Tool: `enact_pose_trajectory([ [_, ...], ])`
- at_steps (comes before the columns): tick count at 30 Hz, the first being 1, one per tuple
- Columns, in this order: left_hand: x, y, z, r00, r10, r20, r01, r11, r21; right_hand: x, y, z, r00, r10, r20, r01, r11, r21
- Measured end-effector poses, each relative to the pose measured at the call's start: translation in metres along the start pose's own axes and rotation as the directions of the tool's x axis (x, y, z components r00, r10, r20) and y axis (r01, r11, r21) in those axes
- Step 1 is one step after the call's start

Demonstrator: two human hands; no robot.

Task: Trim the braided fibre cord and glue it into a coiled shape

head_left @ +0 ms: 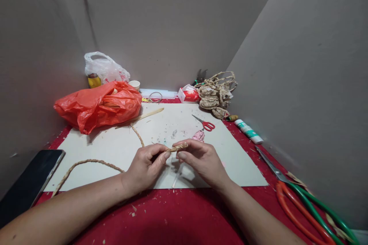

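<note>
Both my hands meet over a white board (115, 149) on the red table. My left hand (145, 166) pinches a braided straw rope (86, 162) near its end, fingers closed round it. My right hand (202, 160) grips the rope's frayed tip (179, 147) between thumb and fingers. The rope loops away to the left and back along the board's front edge. A second braided strand (138, 134) runs from my left hand up toward a flat straw strip (146, 115).
A red plastic bag (94, 107) and a white bag (105, 68) lie at the back left, a paper cup (134, 84) behind them. Small red scissors (205, 123), a straw-rope pile (215, 93), a glue tube (248, 131), large shears (301, 195) and a phone (31, 182) surround the board.
</note>
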State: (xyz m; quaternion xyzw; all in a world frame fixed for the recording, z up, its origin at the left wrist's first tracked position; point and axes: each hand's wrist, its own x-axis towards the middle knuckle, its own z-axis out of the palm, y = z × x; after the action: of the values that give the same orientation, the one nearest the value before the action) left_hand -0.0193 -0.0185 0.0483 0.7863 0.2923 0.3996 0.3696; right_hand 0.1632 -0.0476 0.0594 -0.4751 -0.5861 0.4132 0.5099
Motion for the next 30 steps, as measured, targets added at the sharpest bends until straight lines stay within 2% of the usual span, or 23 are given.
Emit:
enact_pose_trajectory([
  [6,0.000,0.001,0.001,0.996,0.066,0.065,-0.068,0.997,0.023,-0.003,-0.003,0.004,0.999,-0.047,0.022,0.049,0.995,-0.092],
  [14,0.000,0.000,0.000,0.997,0.071,0.035,-0.072,0.997,0.040,0.002,0.006,0.000,0.994,0.084,0.064,-0.088,0.994,0.061],
  [21,-0.003,-0.004,0.002,0.990,0.123,0.073,-0.133,0.981,0.138,-0.004,-0.001,0.006,0.999,0.001,0.034,0.003,0.993,-0.122],
  [24,-0.003,-0.002,0.002,0.990,0.111,0.089,-0.120,0.987,0.108,-0.004,0.002,0.006,0.999,0.004,0.038,-0.001,0.996,-0.089],
  [30,-0.004,-0.003,0.002,0.991,0.133,0.020,-0.135,0.985,0.110,0.001,0.004,-0.004,0.997,0.062,0.045,-0.066,0.994,0.091],
])
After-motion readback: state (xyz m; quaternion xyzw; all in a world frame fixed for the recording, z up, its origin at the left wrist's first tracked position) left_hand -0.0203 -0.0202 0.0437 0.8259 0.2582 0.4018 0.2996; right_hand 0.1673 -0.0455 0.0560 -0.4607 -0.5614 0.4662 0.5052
